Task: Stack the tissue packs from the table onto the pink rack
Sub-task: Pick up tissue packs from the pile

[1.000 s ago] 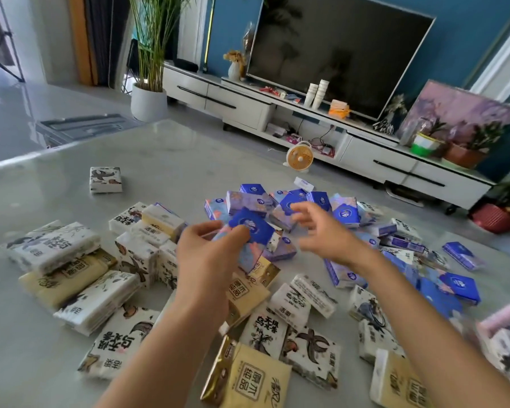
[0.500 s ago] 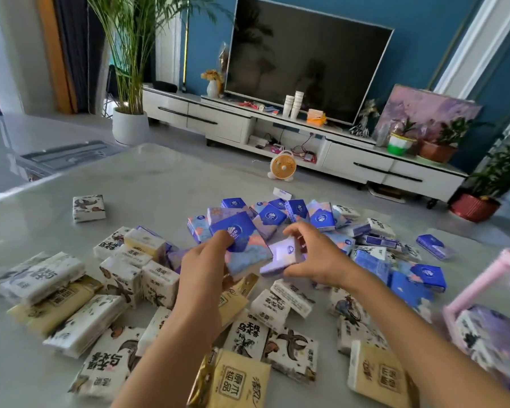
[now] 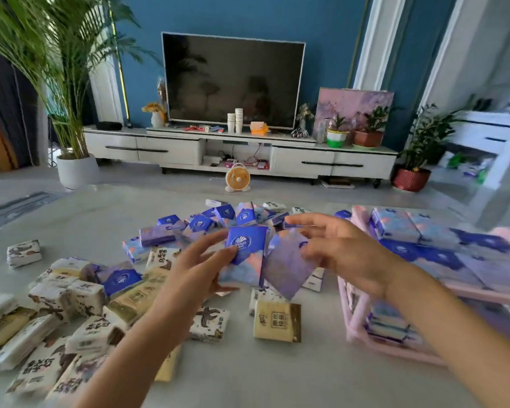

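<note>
While your left hand (image 3: pixel 195 272) grips a blue pack (image 3: pixel 246 245) and your right hand (image 3: pixel 348 254) pinches a purple pack (image 3: pixel 287 269), the pink rack (image 3: pixel 395 350) to their right looks part-filled; many loose packs (image 3: pixel 277 322) lie on the tabletop (image 3: pixel 277 378) below.

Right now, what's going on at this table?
A person is moving tissue packs. The left hand grips a blue-and-pink pack and the right hand holds a purple pack, both lifted above the loose packs spread over the table. The pink rack on the right already carries packs on its top and lower shelves. Many packs are not yet stacked.
</note>
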A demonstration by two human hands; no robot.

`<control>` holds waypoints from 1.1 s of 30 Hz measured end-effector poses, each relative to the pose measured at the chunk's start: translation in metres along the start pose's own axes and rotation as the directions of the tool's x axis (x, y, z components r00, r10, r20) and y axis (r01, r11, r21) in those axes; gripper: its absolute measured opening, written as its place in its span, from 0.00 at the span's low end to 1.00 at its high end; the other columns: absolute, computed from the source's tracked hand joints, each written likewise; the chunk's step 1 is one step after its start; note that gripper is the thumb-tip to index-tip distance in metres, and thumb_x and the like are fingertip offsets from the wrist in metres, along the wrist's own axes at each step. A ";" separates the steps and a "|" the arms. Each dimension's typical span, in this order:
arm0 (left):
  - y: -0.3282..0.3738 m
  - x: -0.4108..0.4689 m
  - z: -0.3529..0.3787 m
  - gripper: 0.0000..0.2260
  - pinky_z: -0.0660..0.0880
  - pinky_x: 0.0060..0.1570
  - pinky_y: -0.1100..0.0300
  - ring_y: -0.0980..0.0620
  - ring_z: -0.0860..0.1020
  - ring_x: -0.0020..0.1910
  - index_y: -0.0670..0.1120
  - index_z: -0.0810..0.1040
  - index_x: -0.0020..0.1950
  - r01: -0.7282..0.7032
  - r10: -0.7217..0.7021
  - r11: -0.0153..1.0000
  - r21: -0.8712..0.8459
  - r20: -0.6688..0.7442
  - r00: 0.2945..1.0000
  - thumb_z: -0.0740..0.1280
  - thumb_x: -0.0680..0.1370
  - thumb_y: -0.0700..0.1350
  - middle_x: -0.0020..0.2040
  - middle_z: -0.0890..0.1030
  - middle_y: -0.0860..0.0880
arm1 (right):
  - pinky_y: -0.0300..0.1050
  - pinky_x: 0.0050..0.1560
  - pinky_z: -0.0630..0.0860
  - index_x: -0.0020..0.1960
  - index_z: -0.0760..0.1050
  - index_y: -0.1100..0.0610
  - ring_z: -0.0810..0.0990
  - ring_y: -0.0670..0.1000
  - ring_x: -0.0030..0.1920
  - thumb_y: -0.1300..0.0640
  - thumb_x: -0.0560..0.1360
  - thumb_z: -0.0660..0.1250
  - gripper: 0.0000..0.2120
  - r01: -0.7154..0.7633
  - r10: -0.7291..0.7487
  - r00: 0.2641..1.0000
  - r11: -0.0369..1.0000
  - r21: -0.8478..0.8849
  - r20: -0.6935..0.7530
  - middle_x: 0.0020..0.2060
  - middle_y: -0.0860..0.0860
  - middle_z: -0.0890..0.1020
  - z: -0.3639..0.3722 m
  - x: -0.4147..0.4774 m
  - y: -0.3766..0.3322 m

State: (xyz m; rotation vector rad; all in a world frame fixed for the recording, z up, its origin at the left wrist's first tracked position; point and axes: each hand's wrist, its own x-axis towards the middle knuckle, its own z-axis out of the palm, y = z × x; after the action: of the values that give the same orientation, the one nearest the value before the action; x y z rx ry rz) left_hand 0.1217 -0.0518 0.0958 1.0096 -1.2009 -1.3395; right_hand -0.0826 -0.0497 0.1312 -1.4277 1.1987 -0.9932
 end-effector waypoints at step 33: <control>-0.023 0.102 0.334 0.17 0.61 0.64 0.51 0.45 0.66 0.65 0.47 0.71 0.65 -0.566 0.193 0.118 0.816 0.540 0.819 0.52 0.81 0.50 0.65 0.71 0.46 | 0.51 0.51 0.75 0.50 0.77 0.59 0.78 0.54 0.47 0.60 0.79 0.57 0.10 -0.318 -0.316 0.798 0.502 -0.805 -0.512 0.48 0.55 0.80 -0.281 -0.058 0.053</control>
State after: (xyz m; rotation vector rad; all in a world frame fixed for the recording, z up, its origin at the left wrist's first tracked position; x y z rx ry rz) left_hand -0.2221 -0.1119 0.1272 1.1456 -2.5143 -0.0946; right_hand -0.3739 -0.0435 0.1301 -1.9193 2.4695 -0.8785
